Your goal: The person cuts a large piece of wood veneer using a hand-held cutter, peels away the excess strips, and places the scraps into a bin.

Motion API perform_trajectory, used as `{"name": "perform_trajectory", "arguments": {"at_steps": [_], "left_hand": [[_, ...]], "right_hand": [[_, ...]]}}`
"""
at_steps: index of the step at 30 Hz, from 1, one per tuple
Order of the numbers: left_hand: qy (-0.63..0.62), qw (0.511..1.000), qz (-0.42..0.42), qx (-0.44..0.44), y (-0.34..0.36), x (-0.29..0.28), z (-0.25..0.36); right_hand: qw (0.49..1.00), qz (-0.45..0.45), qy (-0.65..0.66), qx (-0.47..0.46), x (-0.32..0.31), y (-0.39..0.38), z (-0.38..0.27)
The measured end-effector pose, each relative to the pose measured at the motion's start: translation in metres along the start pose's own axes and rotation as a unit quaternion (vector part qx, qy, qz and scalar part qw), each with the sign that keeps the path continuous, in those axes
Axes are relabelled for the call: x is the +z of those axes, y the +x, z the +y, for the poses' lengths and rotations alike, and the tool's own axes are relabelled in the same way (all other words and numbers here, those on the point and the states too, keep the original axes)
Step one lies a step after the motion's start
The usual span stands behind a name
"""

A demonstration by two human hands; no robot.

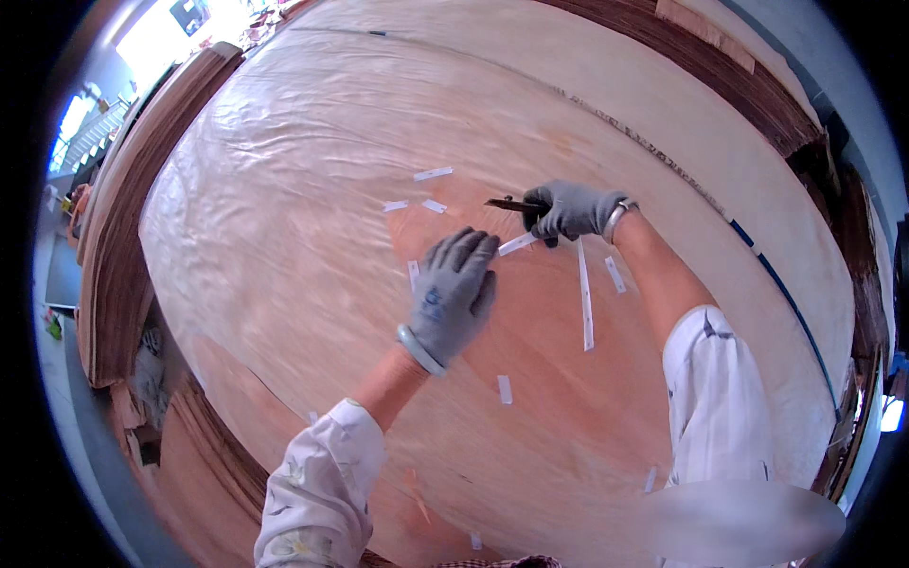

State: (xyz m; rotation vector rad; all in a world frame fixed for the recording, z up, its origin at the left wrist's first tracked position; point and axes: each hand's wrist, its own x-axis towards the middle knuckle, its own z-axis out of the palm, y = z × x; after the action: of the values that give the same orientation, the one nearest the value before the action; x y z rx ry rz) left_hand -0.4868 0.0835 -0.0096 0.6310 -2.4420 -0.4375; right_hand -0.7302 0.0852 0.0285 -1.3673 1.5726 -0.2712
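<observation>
My left hand [453, 293], in a grey work glove with a pale cuff, lies palm down on a broad pale wood veneer sheet [284, 237]. Its fingers are stretched out, their tips beside a short white tape strip [517, 244]. Just to the right, my right hand [573, 210], gloved too, closes round a dark knife [513, 204] whose blade points left. The strip's other end reaches under the right fingers; whether they grip it, I cannot tell. Beneath both hands shows a redder veneer patch [540, 312].
More white tape pieces dot the sheet, among them a long strip [586, 303]. A thin stick with a blue section [786, 293] lies along the right side. Stacks of brown veneer [142, 208] stand at the left and at the far right [729, 71].
</observation>
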Motion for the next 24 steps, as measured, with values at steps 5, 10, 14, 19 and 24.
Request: {"name": "perform_trajectory", "arguments": {"at_steps": [5, 10, 14, 19, 24], "left_hand": [[0.055, 0.997, -0.051, 0.019, 0.003, 0.031, 0.016], [0.107, 0.991, -0.085, -0.004, 0.002, 0.039, 0.021], [0.100, 0.991, -0.093, -0.004, 0.009, 0.036, 0.027], [0.049, 0.995, -0.071, -0.052, 0.030, 0.050, 0.041], [0.067, 0.983, -0.115, -0.128, 0.039, 0.058, 0.046]], "right_hand": [[0.986, 0.023, -0.162, 0.008, 0.000, 0.019, 0.000], [0.970, 0.085, -0.218, 0.059, 0.001, 0.014, 0.009], [0.969, 0.118, -0.201, 0.079, 0.001, 0.009, 0.015], [0.962, 0.176, -0.198, 0.072, 0.005, 0.009, 0.021], [0.987, 0.145, -0.053, 0.054, -0.003, 0.002, 0.040]]}}
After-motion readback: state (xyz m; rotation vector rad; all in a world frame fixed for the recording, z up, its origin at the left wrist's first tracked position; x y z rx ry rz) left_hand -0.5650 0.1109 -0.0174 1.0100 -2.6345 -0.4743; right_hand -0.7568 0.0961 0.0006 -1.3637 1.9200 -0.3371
